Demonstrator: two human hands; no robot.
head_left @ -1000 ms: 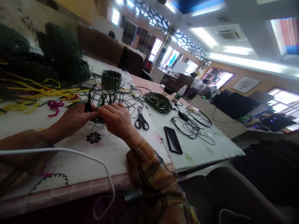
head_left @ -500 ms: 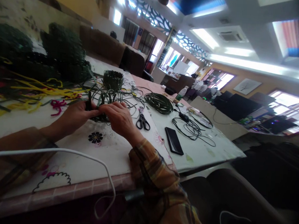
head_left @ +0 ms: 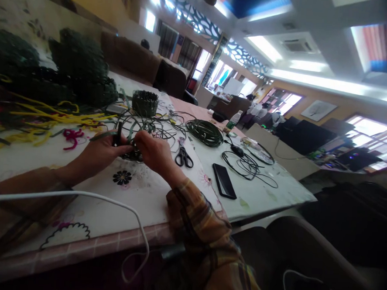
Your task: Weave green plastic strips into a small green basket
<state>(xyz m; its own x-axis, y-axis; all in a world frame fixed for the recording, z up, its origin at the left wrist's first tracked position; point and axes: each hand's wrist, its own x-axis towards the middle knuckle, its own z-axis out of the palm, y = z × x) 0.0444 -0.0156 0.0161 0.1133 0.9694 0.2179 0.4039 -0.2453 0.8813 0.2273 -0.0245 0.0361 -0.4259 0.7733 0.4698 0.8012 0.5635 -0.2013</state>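
While brown-and-yellow plaid sleeves [head_left: 205, 224] reach over a white, flower-printed table [head_left: 151, 199], the left hand [head_left: 103, 150] grips a dark green piece of woven flat strips [head_left: 133, 155], its thumb in front; the right hand [head_left: 155, 153] bends at the piece's right side, fingertips hidden, so whether they pinch a strip cannot be told; the piece, between both hands, is mostly covered, its loose ends merging with a tangle of thin green strips [head_left: 148, 127] behind; black-handled scissors [head_left: 181, 151] lie nearby, blades indistinct; a white cable [head_left: 79, 193] is cut off at left.
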